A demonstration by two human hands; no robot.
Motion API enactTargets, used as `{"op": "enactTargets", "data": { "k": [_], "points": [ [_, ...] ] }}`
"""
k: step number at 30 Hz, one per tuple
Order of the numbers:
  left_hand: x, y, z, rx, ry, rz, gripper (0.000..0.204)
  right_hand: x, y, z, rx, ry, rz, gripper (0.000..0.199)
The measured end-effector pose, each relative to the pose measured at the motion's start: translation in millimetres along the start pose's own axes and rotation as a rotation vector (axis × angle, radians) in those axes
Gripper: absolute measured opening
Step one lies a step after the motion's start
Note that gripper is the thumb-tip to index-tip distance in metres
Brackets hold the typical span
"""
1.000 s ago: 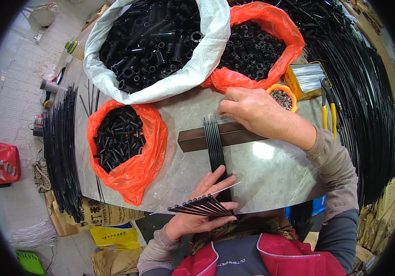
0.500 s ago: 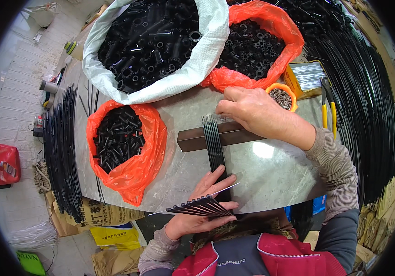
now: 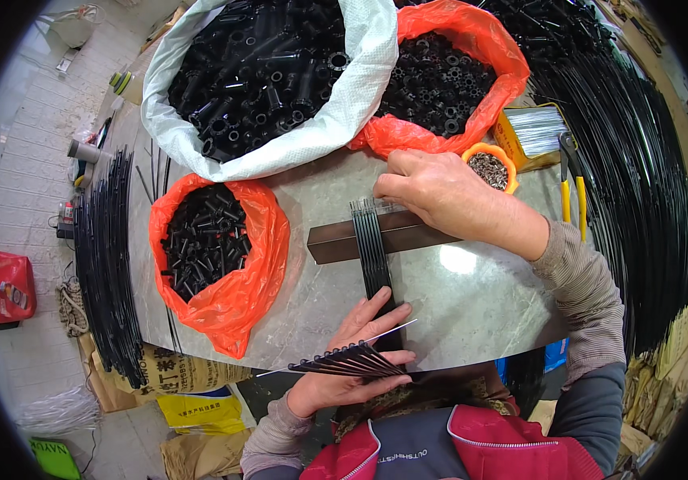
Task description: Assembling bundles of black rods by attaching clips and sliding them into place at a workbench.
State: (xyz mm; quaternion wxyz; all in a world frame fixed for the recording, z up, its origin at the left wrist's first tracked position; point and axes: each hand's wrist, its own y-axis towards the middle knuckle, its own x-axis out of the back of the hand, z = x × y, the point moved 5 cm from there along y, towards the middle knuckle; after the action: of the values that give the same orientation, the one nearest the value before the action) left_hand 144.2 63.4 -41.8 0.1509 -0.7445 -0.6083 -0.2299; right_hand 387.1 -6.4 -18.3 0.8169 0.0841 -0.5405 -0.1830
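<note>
My left hand (image 3: 324,392), near the table's front edge, is closed around a fan of thin black rods (image 3: 352,360). Their small looped ends line up along a thin pale wire (image 3: 396,327). A flat row of black rods (image 3: 373,256) runs away from its fingers and lies across a dark brown bar (image 3: 420,234); whether both sets are the same rods is hidden in the hand. Thin pale tips stick out beyond the bar. Beside these tips my right hand (image 3: 444,192) pinches with thumb and forefinger; what sits between them is too small to make out.
Behind stand a white sack (image 3: 360,96) of black tubes and a red bag (image 3: 492,104) of black ribbed parts. Another red bag (image 3: 260,280) is at left. An orange dish (image 3: 509,186) of metal bits, a box (image 3: 536,132) of wires and yellow-handled pliers (image 3: 581,204) lie right.
</note>
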Motion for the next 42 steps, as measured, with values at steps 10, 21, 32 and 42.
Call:
{"op": "enactTargets", "data": {
  "k": [10,21,32,42],
  "points": [
    [1.3,-0.2,-2.0,-0.005,0.008,0.0,0.041,0.8,4.2,5.0,0.01,0.03,0.046,0.021],
    [-1.2,-0.9,-1.8,-0.066,0.007,-0.011,0.036,-1.9,14.3,11.3,-0.01,0.193,0.055,0.023],
    [-1.0,-4.4,-0.6,-0.177,0.031,-0.044,0.035,-5.2,23.8,37.0,0.101,0.158,0.142,0.049],
    [9.6,-21.2,-39.4,-0.219,-0.036,-0.055,0.016,-3.4,6.9,58.2,0.168,0.157,0.123,0.051]
  ]
}}
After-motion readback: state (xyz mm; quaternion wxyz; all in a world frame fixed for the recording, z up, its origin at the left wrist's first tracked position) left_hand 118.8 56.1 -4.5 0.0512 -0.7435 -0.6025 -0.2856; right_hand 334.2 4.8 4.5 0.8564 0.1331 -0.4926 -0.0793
